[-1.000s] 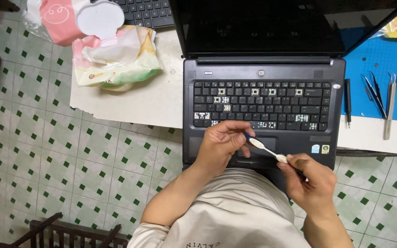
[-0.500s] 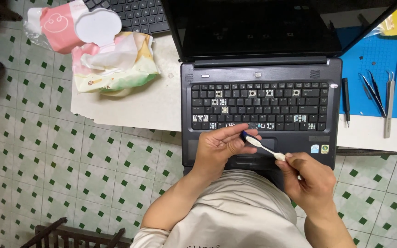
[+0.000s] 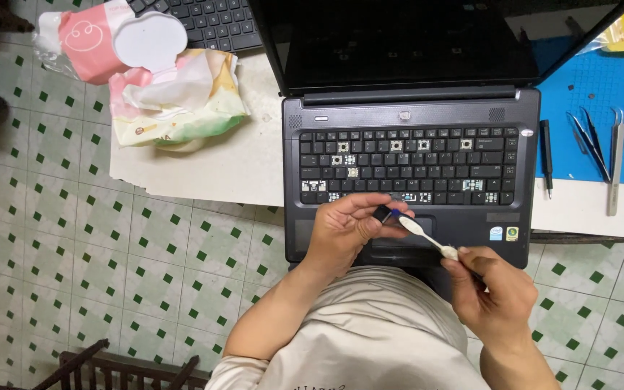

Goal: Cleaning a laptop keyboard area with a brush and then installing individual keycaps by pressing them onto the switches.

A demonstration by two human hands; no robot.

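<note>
Left hand (image 3: 344,231) pinches small black keycap (image 3: 382,213): light, brittle, edge-held; right hand (image 3: 496,292), at four o'clock, closed round white toothbrush (image 3: 427,237) handle

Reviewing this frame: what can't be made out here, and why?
- Small dark piece in the left hand: head view, fingers cover most of it; too small to identify.
- Brush handle end: hidden inside the right hand.
- Second keyboard: cut off by the top edge.
- Laptop front edge: hidden by the person's arms and torso.
</note>
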